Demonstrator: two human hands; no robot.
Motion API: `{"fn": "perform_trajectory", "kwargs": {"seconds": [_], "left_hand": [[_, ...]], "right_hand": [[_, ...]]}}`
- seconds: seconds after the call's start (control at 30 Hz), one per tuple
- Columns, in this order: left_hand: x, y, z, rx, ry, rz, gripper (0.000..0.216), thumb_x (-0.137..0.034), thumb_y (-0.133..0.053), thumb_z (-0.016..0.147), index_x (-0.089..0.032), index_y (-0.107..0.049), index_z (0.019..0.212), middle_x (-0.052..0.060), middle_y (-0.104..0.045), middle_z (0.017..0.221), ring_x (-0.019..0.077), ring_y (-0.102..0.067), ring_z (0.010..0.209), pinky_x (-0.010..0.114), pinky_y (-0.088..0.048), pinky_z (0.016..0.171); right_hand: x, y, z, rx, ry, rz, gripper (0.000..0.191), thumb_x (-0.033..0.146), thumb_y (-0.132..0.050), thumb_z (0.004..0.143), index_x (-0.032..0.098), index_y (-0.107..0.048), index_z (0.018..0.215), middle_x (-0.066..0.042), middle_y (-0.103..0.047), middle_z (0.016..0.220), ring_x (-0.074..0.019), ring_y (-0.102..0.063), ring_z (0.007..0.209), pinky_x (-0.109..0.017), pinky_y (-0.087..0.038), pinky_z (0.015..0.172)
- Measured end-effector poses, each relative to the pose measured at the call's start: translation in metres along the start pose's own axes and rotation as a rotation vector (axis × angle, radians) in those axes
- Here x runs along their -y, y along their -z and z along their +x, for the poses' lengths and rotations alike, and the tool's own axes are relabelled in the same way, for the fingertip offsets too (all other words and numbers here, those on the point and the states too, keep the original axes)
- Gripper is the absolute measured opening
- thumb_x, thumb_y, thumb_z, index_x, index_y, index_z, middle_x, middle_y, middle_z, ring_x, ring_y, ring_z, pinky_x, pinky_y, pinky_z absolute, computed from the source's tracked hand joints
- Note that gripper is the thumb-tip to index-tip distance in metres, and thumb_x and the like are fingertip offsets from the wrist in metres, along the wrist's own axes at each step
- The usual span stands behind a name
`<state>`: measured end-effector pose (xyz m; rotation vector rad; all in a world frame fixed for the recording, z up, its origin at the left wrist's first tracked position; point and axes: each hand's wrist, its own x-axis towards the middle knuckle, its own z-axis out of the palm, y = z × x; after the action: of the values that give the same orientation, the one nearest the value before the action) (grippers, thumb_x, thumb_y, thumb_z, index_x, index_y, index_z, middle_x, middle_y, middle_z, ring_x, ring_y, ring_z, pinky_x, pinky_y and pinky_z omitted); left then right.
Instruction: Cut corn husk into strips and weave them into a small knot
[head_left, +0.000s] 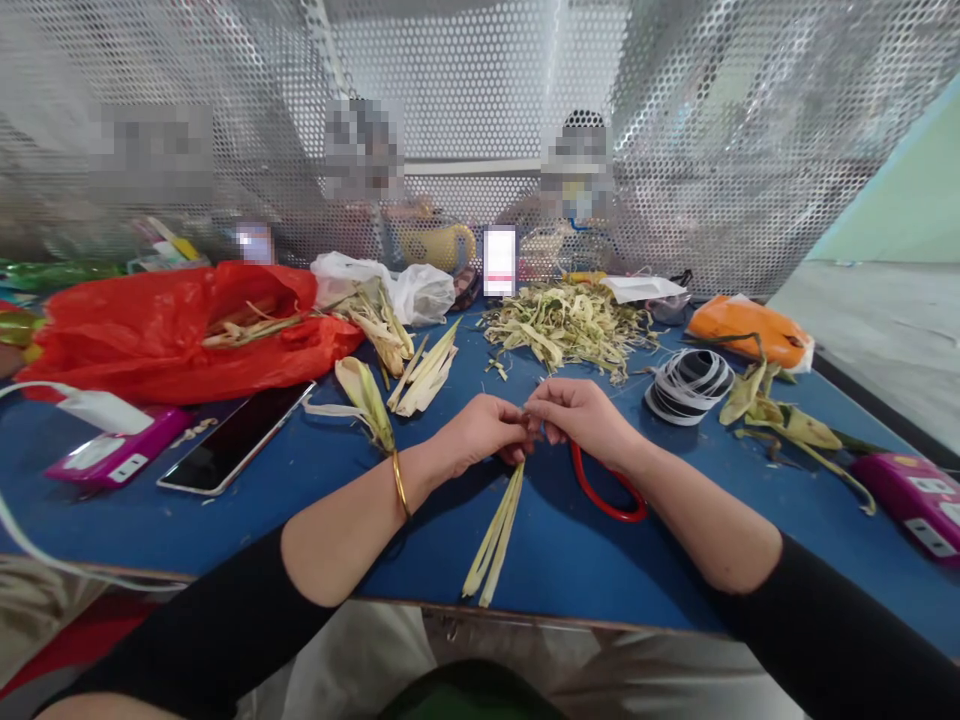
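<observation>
Red plastic of the bag [150, 330] at the far left holds long pale leaves that look uncut, so I judge that a good part of the material is not worked yet. Beside it, on the blue table [225, 520], a smartphone [232, 440] lies flat. A few trimmed leaf pieces [424, 375] are laid close together further right, and these seem to be finished or half-finished.

The left hand [480, 435] comes in from the lower left with the forearm resting low over the table and a gold bangle [401, 485] on the wrist. Its fingers are closed in a pinch on the upper end of a thin bundle of leaf strips [499, 525]. The strips run down from the pinch toward the near table edge and lie on the table.

The right hand [581, 415] meets the left one at the same point. Its fingertips are also pressed shut on the top of the strips, with the wrist bent slightly inward. I cannot tell whether it also holds a thread there. Red-handled scissors [600, 495] lie under this wrist, not gripped.

Behind the hands, a big pile of leaf scraps [566, 325] suggests that much cutting is already done. To the right are a coil of band [690, 385] and some whole leaves [780, 420], which appear untouched.
</observation>
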<state>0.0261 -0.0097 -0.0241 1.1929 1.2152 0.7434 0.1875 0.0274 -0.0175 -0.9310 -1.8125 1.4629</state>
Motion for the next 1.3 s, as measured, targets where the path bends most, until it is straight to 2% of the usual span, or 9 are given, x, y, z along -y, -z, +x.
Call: {"fn": "perform_trajectory", "kwargs": {"seconds": [0.2,0.5,0.73,0.93,1.13,1.3], "left_hand": [[-0.0030,0.0032,-0.0015,0.072,0.018,-0.027,0.009,-0.021,-0.070,0.072,-0.013,-0.069,0.071,0.001,-0.065,0.062,0.0076,-0.057,0.051,0.021,-0.050,0.055],[-0.0055,0.0049,-0.0026,0.085,0.045,-0.032,0.010,-0.021,-0.072,0.071,-0.012,-0.069,0.069,0.003,-0.067,0.064,0.0084,-0.058,0.052,0.021,-0.050,0.056],[-0.0021,0.0060,-0.0003,0.104,0.040,0.000,0.008,-0.018,-0.068,0.072,-0.012,-0.071,0.076,0.002,-0.066,0.064,0.0075,-0.056,0.052,0.019,-0.047,0.053],[0.0000,0.0054,0.0009,0.116,0.015,0.028,0.015,-0.026,-0.066,0.075,-0.011,-0.069,0.073,0.002,-0.063,0.061,0.0078,-0.055,0.052,0.019,-0.044,0.052],[-0.0045,0.0069,-0.0015,0.143,0.046,-0.002,0.009,-0.018,-0.068,0.071,-0.011,-0.071,0.077,0.002,-0.065,0.062,0.0070,-0.054,0.051,0.019,-0.044,0.053],[-0.0080,0.0085,-0.0036,0.154,0.054,-0.002,0.013,-0.021,-0.072,0.069,-0.011,-0.072,0.079,0.003,-0.066,0.064,0.0078,-0.056,0.052,0.021,-0.046,0.056]], "right_hand": [[-0.0076,-0.0013,0.0025,-0.048,-0.019,0.032,0.023,0.038,-0.067,0.077,0.016,-0.060,0.071,0.001,-0.065,0.059,-0.0071,-0.054,0.045,-0.018,-0.041,0.043],[-0.0038,-0.0012,0.0028,-0.111,-0.068,0.035,0.022,0.036,-0.068,0.075,0.016,-0.060,0.068,-0.001,-0.068,0.064,-0.0073,-0.057,0.045,-0.017,-0.040,0.041],[-0.0010,-0.0015,0.0017,-0.077,-0.029,0.050,0.022,0.037,-0.066,0.076,0.016,-0.062,0.071,0.000,-0.069,0.065,-0.0073,-0.056,0.046,-0.019,-0.040,0.043],[0.0006,-0.0022,0.0008,-0.017,0.018,0.061,0.022,0.038,-0.066,0.077,0.017,-0.062,0.073,0.000,-0.069,0.064,-0.0080,-0.056,0.046,-0.020,-0.041,0.046],[-0.0059,-0.0008,0.0026,-0.061,0.021,0.018,0.021,0.037,-0.065,0.079,0.017,-0.062,0.073,-0.001,-0.069,0.067,-0.0076,-0.056,0.048,-0.019,-0.040,0.045],[-0.0061,-0.0022,0.0024,-0.085,0.009,0.001,0.021,0.036,-0.064,0.079,0.017,-0.062,0.072,-0.001,-0.069,0.069,-0.0075,-0.056,0.047,-0.019,-0.040,0.044]]}}
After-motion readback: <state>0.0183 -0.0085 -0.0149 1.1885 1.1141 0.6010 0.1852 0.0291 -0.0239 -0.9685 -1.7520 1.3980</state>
